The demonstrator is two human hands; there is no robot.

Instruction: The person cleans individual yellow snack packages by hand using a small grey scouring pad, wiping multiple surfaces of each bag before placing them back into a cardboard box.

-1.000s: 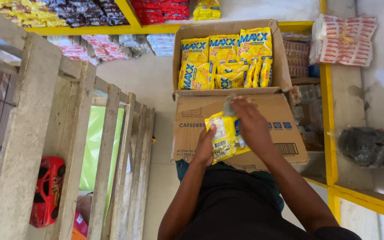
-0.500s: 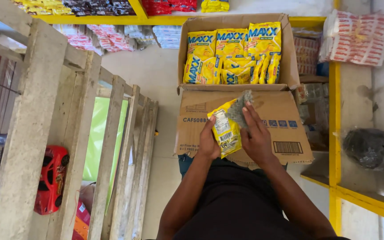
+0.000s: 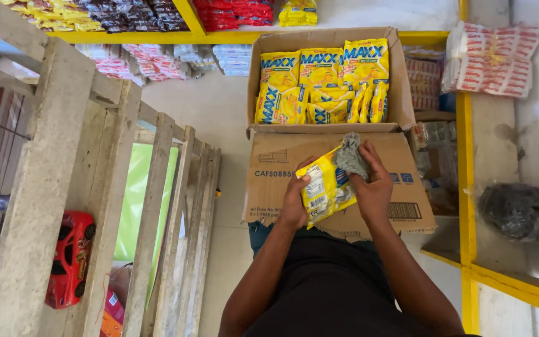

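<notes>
A wooden rack [image 3: 88,206] fills nine o'clock; an open box [image 3: 407,100] of yellow packets sits at twelve. Below it, the left hand [image 3: 294,203] clamps a yellow packet [image 3: 324,187], its long axis running seven to one. The right hand [image 3: 372,187], at three o'clock of it, pinches a grey rag [image 3: 350,156] against its top end.
</notes>
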